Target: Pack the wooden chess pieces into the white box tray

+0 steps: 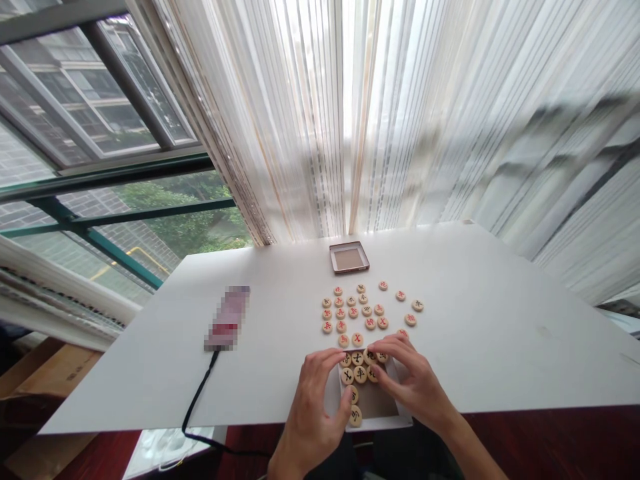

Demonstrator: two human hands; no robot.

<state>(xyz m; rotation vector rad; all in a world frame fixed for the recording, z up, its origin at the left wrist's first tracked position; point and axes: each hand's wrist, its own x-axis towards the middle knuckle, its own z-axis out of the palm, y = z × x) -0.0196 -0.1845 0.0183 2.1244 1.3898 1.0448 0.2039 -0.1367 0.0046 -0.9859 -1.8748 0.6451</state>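
A shallow white open box point(404, 421) sits at the table's near edge. Inside it, round wooden Chinese chess pieces point(361, 374) with black characters fill the far rows and part of the left side; brown bottom shows at lower right. My left hand point(315, 400) is curled around the box's left wall, its fingertips at the far left corner and its thumb beside the left column. From the right, my right hand point(417, 380) reaches in, thumb and index finger closed about a black-character chess piece point(370, 356) in the far row. Its other fingers hide part of the far right corner.
Loose chess pieces point(353, 312), red and black, lie beyond the box, some scattered rightward. Farther back lies an open box lid point(349, 259). At left, a blurred pinkish object point(229, 319) has a black cable point(196, 395) running off the table's near edge. Curtains point(320, 120) hang behind the table.
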